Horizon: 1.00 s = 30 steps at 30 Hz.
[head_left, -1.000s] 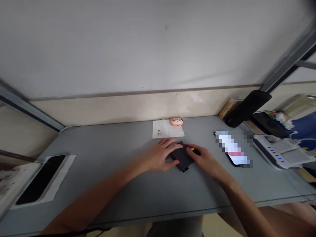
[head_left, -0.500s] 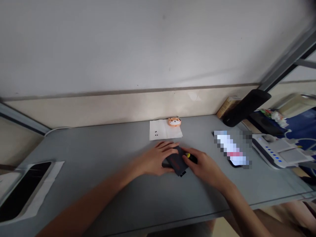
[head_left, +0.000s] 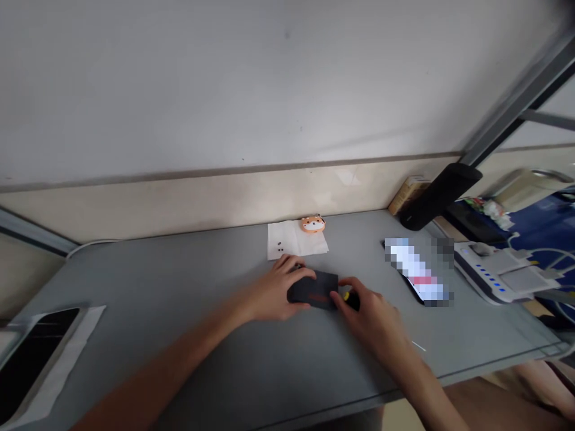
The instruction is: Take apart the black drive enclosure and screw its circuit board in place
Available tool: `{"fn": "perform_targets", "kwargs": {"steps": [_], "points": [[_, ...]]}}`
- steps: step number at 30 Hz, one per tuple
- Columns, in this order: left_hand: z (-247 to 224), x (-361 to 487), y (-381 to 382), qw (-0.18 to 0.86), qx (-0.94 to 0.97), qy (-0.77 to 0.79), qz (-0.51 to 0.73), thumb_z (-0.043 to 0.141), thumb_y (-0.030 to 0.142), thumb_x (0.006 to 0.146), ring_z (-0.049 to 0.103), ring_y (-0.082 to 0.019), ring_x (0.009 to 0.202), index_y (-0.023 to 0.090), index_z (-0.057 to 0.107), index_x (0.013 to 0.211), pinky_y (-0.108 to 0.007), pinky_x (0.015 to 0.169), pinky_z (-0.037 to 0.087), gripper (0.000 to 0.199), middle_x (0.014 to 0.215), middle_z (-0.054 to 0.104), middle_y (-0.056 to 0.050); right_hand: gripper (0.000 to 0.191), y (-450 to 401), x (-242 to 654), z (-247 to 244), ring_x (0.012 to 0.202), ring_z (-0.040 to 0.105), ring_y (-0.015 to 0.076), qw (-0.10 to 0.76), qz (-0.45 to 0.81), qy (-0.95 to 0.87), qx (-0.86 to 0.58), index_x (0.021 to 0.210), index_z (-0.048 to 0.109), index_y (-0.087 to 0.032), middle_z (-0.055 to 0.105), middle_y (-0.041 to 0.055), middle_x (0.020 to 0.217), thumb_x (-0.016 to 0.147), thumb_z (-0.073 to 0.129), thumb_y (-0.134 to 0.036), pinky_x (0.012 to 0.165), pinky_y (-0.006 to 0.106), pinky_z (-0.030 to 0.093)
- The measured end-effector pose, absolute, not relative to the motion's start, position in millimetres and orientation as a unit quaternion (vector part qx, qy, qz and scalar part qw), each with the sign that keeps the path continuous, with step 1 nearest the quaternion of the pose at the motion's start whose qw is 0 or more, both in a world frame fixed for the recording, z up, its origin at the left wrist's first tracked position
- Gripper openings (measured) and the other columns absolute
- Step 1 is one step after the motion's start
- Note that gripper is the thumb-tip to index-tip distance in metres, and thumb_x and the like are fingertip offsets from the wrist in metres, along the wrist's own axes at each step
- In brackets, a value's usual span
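A dark grey flat rectangular case [head_left: 317,290] with faint reddish marking lies at the middle of the desk. My left hand [head_left: 284,288] grips its left end, thumb at the near edge and fingers over the far side. At the right end, the thumb of my right hand [head_left: 363,305] touches the case's corner, with the index finger close by. Tucked within the right hand is a black-and-yellow tool handle [head_left: 347,297], mostly hidden by the fingers. Just behind the case, several tiny dark screws [head_left: 280,246] rest on a white tissue [head_left: 287,233].
An orange animal-faced case [head_left: 313,224] sits on the tissue. To the right are a lit phone [head_left: 415,269], a white power strip [head_left: 487,278], a black cylinder [head_left: 440,196] and a thin white stick [head_left: 418,346]. A dark-screened device [head_left: 40,353] lies at left.
The grey case has turned from a slant to nearly level across the desk, both hands still at it. The white stick now shows beside my right forearm. The whole view has shifted slightly.
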<state>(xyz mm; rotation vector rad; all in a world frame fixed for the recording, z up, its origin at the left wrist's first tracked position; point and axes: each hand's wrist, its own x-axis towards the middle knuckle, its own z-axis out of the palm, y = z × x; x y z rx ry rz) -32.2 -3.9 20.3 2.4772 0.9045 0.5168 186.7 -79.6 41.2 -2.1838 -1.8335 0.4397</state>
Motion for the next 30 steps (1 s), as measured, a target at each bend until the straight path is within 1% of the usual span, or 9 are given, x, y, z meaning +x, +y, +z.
{"fn": "perform_targets", "kwargs": {"steps": [4,7,10,13,19,25,27,28,30], "points": [[11.6,-31.7,-0.6,0.193,0.882,0.370,0.218,0.086,0.039,0.079,0.054,-0.031,0.123,0.027,0.063,0.120,-0.050,0.107,0.053,0.048,0.121,0.056,-0.009,0.028,-68.3,179.7,36.3,0.084,0.076,0.0279,0.183,0.157,-0.624,-0.744,0.114,0.073,-0.028,0.080,0.0064,0.099,0.095,0.056,-0.040,0.060,0.031,0.043],[5.0,-31.2,0.2,0.180,0.881,0.377,0.220,0.085,0.045,0.080,0.055,-0.031,0.122,0.028,0.063,0.124,-0.050,0.106,0.053,0.052,0.121,0.055,-0.009,0.028,-57.3,180.3,33.6,0.084,0.076,0.0277,0.203,0.165,-0.622,-0.738,0.115,0.073,-0.027,0.080,0.0075,0.096,0.095,0.056,-0.036,0.062,0.031,0.045],[2.9,-34.4,3.1,0.186,0.892,0.355,0.209,0.082,0.049,0.082,0.057,-0.030,0.122,0.031,0.060,0.132,-0.049,0.106,0.052,0.057,0.127,0.055,-0.009,0.027,-48.2,185.9,30.7,0.084,0.075,0.0285,0.201,0.173,-0.619,-0.740,0.113,0.075,-0.028,0.080,0.0074,0.095,0.093,0.058,-0.034,0.062,0.032,0.045],[2.9,-37.2,5.9,0.180,0.899,0.343,0.204,0.080,0.050,0.083,0.057,-0.031,0.124,0.032,0.058,0.135,-0.051,0.110,0.050,0.060,0.131,0.056,-0.009,0.027,-42.2,194.8,30.6,0.082,0.074,0.0290,0.190,0.172,-0.612,-0.748,0.112,0.076,-0.029,0.080,0.0067,0.092,0.093,0.058,-0.036,0.061,0.032,0.044],[6.6,-36.8,5.4,0.168,0.902,0.346,0.198,0.069,0.034,0.088,0.058,-0.031,0.121,0.030,0.054,0.140,-0.052,0.109,0.047,0.054,0.131,0.060,-0.010,0.028,-35.1,218.3,45.9,0.081,0.072,0.0291,0.156,0.189,-0.568,-0.786,0.113,0.077,-0.029,0.079,0.0066,0.087,0.092,0.060,-0.037,0.062,0.033,0.043],[9.6,-36.8,6.4,0.156,0.901,0.348,0.204,0.061,0.022,0.082,0.056,-0.032,0.118,0.026,0.056,0.139,-0.052,0.105,0.048,0.057,0.123,0.061,-0.011,0.027,-32.9,237.2,59.2,0.087,0.071,0.0307,0.161,0.168,-0.516,-0.824,0.108,0.078,-0.028,0.078,0.0082,0.094,0.089,0.061,-0.036,0.063,0.034,0.042],[10.1,-37.2,6.3,0.156,0.898,0.355,0.206,0.060,0.021,0.082,0.056,-0.032,0.117,0.026,0.055,0.139,-0.052,0.104,0.048,0.058,0.122,0.061,-0.011,0.023,-34.2,240.5,63.5,0.085,0.070,0.0299,0.198,0.147,-0.506,-0.826,0.103,0.078,-0.026,0.078,0.0090,0.092,0.088,0.061,-0.035,0.063,0.034,0.041],[10.4,-37.5,6.1,0.158,0.898,0.356,0.207,0.060,0.021,0.082,0.056,-0.032,0.117,0.026,0.055,0.139,-0.052,0.105,0.048,0.057,0.122,0.061,-0.010,0.021,-35.1,241.0,66.4,0.083,0.069,0.0286,0.235,0.132,-0.499,-0.824,0.099,0.077,-0.025,0.077,0.0091,0.089,0.088,0.062,-0.035,0.064,0.034,0.041],[11.1,-38.5,5.9,0.169,0.897,0.350,0.210,0.060,0.022,0.083,0.055,-0.032,0.117,0.025,0.054,0.141,-0.053,0.106,0.047,0.058,0.122,0.061,-0.010,0.019,-36.7,238.5,73.6,0.076,0.066,0.0243,0.345,0.112,-0.480,-0.799,0.091,0.074,-0.023,0.073,0.0081,0.082,0.087,0.065,-0.039,0.065,0.033,0.042]]}}
